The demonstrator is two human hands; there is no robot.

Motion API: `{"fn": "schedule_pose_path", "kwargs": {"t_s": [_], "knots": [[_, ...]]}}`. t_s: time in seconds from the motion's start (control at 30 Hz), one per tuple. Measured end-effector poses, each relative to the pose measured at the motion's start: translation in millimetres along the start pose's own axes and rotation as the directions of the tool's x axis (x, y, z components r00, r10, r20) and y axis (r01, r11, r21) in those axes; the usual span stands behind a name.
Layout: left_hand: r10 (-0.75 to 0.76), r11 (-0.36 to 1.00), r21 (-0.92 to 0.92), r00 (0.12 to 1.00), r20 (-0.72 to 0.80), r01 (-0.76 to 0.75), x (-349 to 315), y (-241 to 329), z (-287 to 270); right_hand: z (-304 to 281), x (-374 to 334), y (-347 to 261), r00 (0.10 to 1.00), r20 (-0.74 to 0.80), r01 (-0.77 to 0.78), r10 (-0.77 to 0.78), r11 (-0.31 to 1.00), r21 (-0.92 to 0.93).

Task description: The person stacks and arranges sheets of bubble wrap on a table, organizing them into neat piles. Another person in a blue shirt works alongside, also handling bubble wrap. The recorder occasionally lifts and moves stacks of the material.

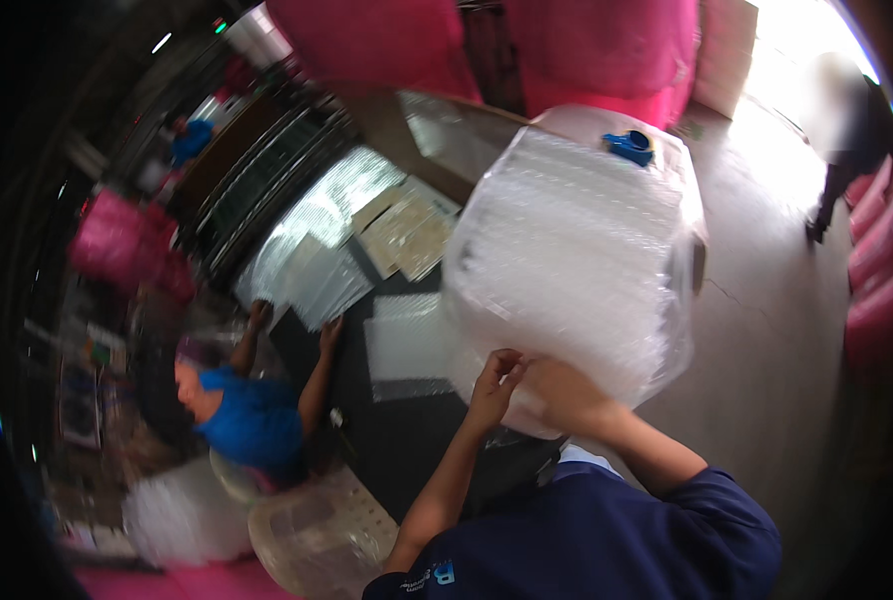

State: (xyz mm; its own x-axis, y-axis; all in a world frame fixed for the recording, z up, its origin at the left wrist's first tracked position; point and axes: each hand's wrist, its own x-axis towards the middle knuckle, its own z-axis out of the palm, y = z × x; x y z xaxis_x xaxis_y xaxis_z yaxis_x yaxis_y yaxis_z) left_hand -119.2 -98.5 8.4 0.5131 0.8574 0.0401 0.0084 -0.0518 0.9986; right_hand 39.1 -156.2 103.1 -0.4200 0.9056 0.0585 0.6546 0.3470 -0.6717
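A big clear plastic bag [577, 250] stuffed with white bubble-wrap sheets fills the middle of the view, tilted over a dark table [417, 440]. My left hand [495, 378] pinches the plastic at the bag's lower edge. Right beside it, my right hand [565, 397] grips the same lower edge. A small blue tape dispenser [629, 147] lies on the far top of the bag.
A co-worker in a blue shirt [252, 420] sits at the left on a white plastic stool [317, 535], both hands on a stack of clear sheets [312, 270]. Beige cardboard pieces [407, 232] lie beyond. Pink bags [387, 40] stand behind; another person [847, 130] walks at the far right.
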Motion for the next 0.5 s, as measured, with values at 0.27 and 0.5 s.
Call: {"fn": "schedule_pose_path", "kwargs": {"t_s": [0.27, 0.5], "knots": [[-0.482, 0.870, -0.383, 0.693, -0.536, 0.309, -196.4, -33.1, -58.6, 58.9, 89.1, -100.3, 0.996, 0.028, 0.089, -0.090, 0.995, 0.046], [-0.373, 0.865, -0.191, 0.341, -0.863, 0.464, -352.3, -77.6, -70.5, 250.0, 298.1, -59.5, 0.982, 0.037, 0.181, -0.184, 0.981, 0.067]]}}
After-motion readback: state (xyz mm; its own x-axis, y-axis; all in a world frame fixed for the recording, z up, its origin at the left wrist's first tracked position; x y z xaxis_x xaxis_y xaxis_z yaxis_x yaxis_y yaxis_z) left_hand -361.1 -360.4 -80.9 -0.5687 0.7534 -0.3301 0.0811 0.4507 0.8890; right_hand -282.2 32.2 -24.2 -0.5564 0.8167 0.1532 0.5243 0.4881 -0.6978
